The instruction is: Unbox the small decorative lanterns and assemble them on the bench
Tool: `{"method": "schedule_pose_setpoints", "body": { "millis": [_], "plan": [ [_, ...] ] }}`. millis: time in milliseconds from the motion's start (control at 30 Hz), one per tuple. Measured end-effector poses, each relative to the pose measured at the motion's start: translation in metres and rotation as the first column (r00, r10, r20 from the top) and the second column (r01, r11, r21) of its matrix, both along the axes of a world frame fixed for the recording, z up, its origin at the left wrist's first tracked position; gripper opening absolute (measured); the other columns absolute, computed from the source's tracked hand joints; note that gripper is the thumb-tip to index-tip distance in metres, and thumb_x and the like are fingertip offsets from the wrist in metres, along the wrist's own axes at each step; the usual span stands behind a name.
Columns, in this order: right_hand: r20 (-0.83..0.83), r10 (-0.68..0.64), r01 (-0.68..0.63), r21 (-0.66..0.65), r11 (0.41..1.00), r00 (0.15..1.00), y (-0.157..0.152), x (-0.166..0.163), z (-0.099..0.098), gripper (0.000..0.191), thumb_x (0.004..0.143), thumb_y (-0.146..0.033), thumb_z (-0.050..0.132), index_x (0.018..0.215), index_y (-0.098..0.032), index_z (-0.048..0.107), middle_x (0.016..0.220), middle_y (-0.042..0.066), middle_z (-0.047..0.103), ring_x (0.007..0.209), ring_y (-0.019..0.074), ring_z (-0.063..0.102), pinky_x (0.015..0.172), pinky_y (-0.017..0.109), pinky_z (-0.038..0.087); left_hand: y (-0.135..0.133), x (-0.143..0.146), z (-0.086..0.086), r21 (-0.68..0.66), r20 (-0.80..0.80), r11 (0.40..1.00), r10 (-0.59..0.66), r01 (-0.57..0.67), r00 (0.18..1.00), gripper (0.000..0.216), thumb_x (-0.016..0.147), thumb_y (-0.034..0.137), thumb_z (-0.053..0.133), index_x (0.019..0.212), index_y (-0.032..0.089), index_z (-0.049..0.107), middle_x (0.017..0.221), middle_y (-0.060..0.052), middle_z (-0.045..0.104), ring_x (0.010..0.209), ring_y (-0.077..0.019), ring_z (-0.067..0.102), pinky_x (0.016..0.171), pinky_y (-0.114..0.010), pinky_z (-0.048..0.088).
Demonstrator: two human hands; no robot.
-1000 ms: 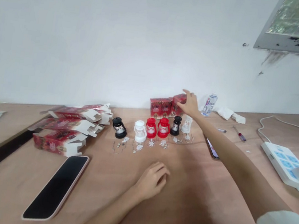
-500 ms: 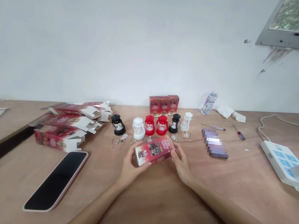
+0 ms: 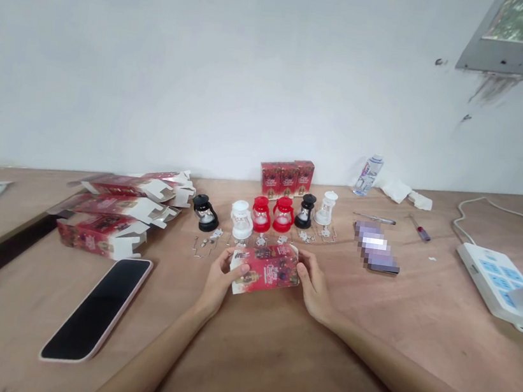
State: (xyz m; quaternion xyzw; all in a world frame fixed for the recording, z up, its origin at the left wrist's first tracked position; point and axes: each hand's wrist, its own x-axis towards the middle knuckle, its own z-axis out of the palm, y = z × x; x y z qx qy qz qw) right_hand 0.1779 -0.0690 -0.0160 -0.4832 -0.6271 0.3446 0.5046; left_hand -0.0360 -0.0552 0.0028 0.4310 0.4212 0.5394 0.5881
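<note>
Red cartons (image 3: 113,205), flaps open, left of frame; six lanterns (image 3: 261,215) stand unboxed, mid-frame. Person's left hand (image 3: 220,280) holds one printed box (image 3: 267,267), apparently unopened, centre; three spare boxes (image 3: 287,181) behind look closed; right hand (image 3: 317,293) grips opposite end.

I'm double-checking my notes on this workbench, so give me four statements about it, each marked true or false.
1. The left hand and right hand both hold one red box. True.
2. Six lanterns stand beyond the hands. True.
3. The bottle is left of the lanterns. False: the bottle is to their right.
4. The pink-edged phone lies right of the hands. False: the pink-edged phone lies to their left.
</note>
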Motion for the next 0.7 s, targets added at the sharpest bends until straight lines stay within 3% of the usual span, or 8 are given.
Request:
{"method": "schedule_pose_setpoints", "body": {
  "millis": [133, 267, 400, 533, 600, 700],
  "plan": [
    [0.038, -0.126, 0.125, 0.05, 0.991, 0.991, -0.001, 0.001, 0.003, 0.034, 0.094, -0.039, 0.032, 0.122, -0.024, 0.042, 0.119, 0.007, 0.057, 0.108, 0.02, 0.055, 0.091, 0.038, 0.043, 0.0, -0.001, 0.004, -0.032, 0.039, 0.999, 0.014, -0.013, 0.999, 0.048, 0.057, 0.032, 0.078, 0.097, 0.016, 0.057, 0.087, -0.005, 0.068, 0.069, -0.0174, 0.065, 0.063, -0.026, 0.052],
    [0.02, -0.3, 0.291, 0.181, 0.939, 0.954, 0.003, 0.007, 0.006, 0.033, 0.094, -0.034, 0.03, 0.123, -0.025, 0.044, 0.118, 0.007, 0.057, 0.11, 0.0189, 0.053, 0.091, 0.036, 0.042, 0.001, -0.002, 0.01, -0.068, 0.093, 0.997, 0.037, -0.031, 0.995, 0.047, 0.057, 0.036, 0.077, 0.094, 0.013, 0.06, 0.081, -0.005, 0.069, 0.066, -0.017, 0.066, 0.06, -0.023, 0.05],
    [0.052, -0.168, 0.144, 0.31, 0.94, 0.984, 0.003, 0.013, 0.01, 0.03, 0.093, -0.03, 0.032, 0.1, -0.027, 0.061, 0.117, 0.005, 0.053, 0.111, 0.0186, 0.051, 0.094, 0.036, 0.04, 0.003, -0.002, 0.011, -0.092, 0.125, 0.994, 0.062, -0.051, 0.99, 0.048, 0.055, 0.036, 0.078, 0.094, 0.012, 0.062, 0.081, -0.006, 0.07, 0.068, -0.0184, 0.066, 0.06, -0.023, 0.051],
    [0.106, -0.077, 0.044, 0.29, 0.956, 0.991, -0.002, 0.011, 0.011, 0.027, 0.09, -0.034, 0.041, 0.081, -0.023, 0.064, 0.117, 0.006, 0.048, 0.115, 0.0219, 0.047, 0.097, 0.038, 0.038, 0.004, -0.003, 0.009, -0.136, 0.183, 0.985, 0.132, -0.108, 0.974, 0.049, 0.056, 0.041, 0.077, 0.093, 0.012, 0.062, 0.077, -0.005, 0.07, 0.068, -0.0199, 0.067, 0.064, -0.027, 0.052],
    [0.098, -0.084, 0.055, 0.268, 0.962, 0.992, -0.003, 0.008, 0.01, 0.021, 0.088, -0.035, 0.046, 0.083, -0.023, 0.063, 0.118, 0.007, 0.047, 0.115, 0.0225, 0.046, 0.097, 0.039, 0.038, 0.005, -0.003, 0.007, -0.132, 0.202, 0.984, 0.144, -0.119, 0.969, 0.048, 0.056, 0.043, 0.076, 0.09, 0.013, 0.062, 0.076, -0.004, 0.07, 0.067, -0.0192, 0.067, 0.066, -0.028, 0.052],
    [0.041, -0.128, 0.108, 0.322, 0.94, 0.991, -0.004, 0.005, 0.009, 0.023, 0.087, -0.035, 0.048, 0.106, -0.027, 0.057, 0.126, 0.007, 0.041, 0.122, 0.0229, 0.041, 0.099, 0.041, 0.037, 0.005, -0.002, 0.006, -0.12, 0.204, 0.986, 0.139, -0.116, 0.969, 0.047, 0.055, 0.044, 0.077, 0.088, 0.013, 0.062, 0.077, -0.004, 0.07, 0.068, -0.0195, 0.067, 0.066, -0.028, 0.052]
  ]
}}
